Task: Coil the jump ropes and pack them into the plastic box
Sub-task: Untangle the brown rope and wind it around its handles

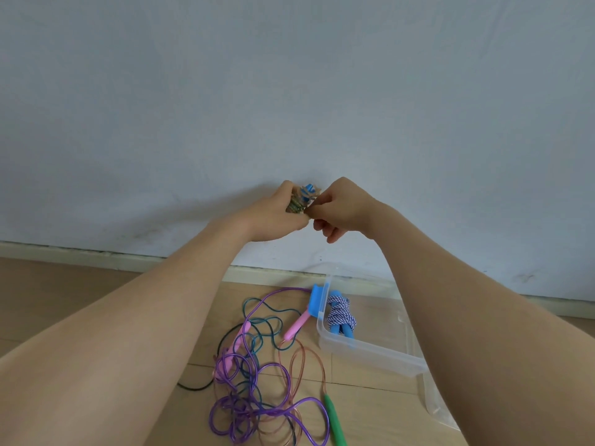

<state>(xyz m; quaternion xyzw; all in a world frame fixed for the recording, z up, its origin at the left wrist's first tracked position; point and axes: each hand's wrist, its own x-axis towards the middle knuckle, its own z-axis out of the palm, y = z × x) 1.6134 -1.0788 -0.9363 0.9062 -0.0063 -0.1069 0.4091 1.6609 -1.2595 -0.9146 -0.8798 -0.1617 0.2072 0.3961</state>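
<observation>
Raised in front of the wall, my left hand (277,214) grips a small bundle of rubber bands (304,196), tan, green and blue. My right hand (341,209) pinches at the bundle from the right. On the floor below lies a tangle of jump ropes (257,381): purple, teal and copper cords with pink handles (296,326) and a green handle (335,420). A clear plastic box (370,352) stands to the right of the tangle. Inside it lies a coiled blue-and-white rope (341,313) with blue handles.
A blue clip-like piece (316,299) sits at the box's left end. The box's clear lid (434,403) lies on the wooden floor to its right. A black cord (193,387) trails left from the tangle. A pale wall and skirting board run behind.
</observation>
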